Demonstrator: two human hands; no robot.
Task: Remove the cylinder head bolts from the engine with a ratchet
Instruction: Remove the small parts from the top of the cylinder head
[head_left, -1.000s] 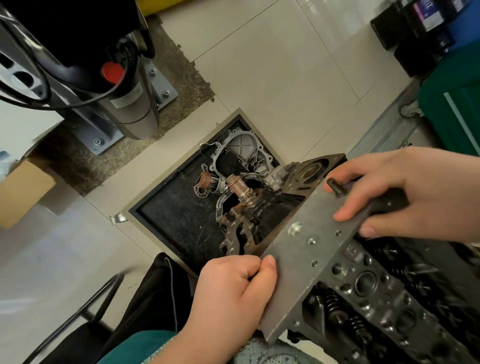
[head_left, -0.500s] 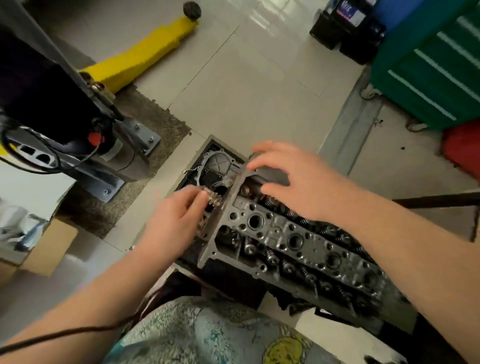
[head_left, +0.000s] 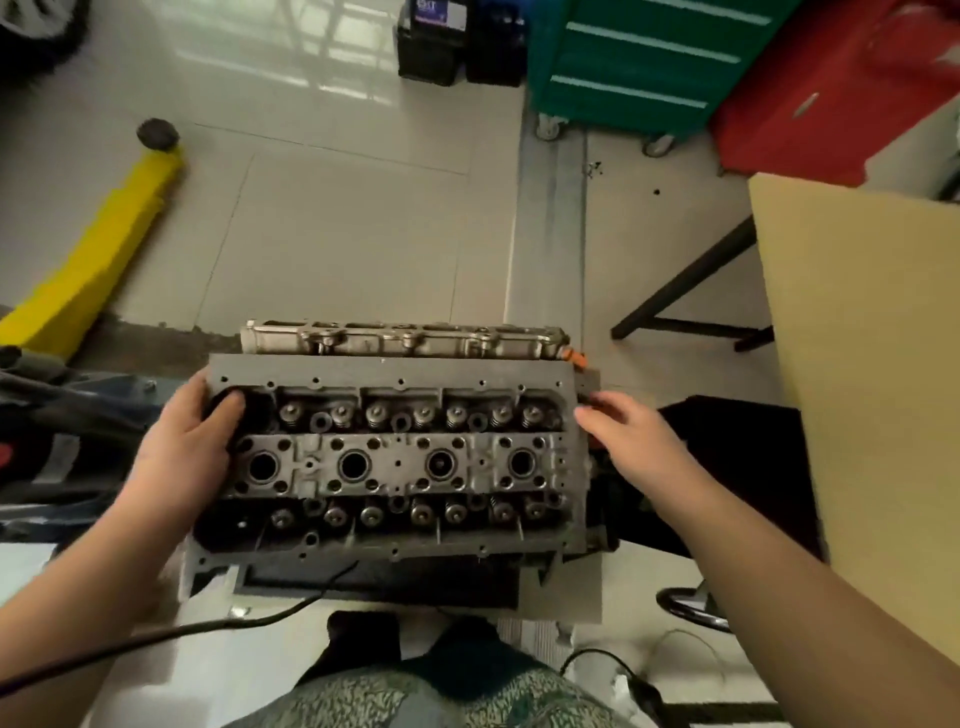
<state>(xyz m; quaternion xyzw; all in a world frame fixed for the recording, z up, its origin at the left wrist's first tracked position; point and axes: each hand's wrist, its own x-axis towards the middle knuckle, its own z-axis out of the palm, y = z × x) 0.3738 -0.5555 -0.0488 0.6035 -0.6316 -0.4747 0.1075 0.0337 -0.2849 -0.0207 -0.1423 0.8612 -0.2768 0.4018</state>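
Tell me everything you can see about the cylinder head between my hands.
The cylinder head is a grey, cast-metal-looking block lying flat, long side left to right. Four round bores run along its middle, with valve springs in rows above and below. The left hand grips its left end, thumb hooked over the rim; the right hand is at its right end, contact unclear.

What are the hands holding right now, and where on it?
The left hand grips the cylinder head at its left end, thumb hooked inside. The right hand touches its right end.

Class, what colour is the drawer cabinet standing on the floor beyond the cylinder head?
Green, with lighter teal strips across its drawers; the head view shows it.
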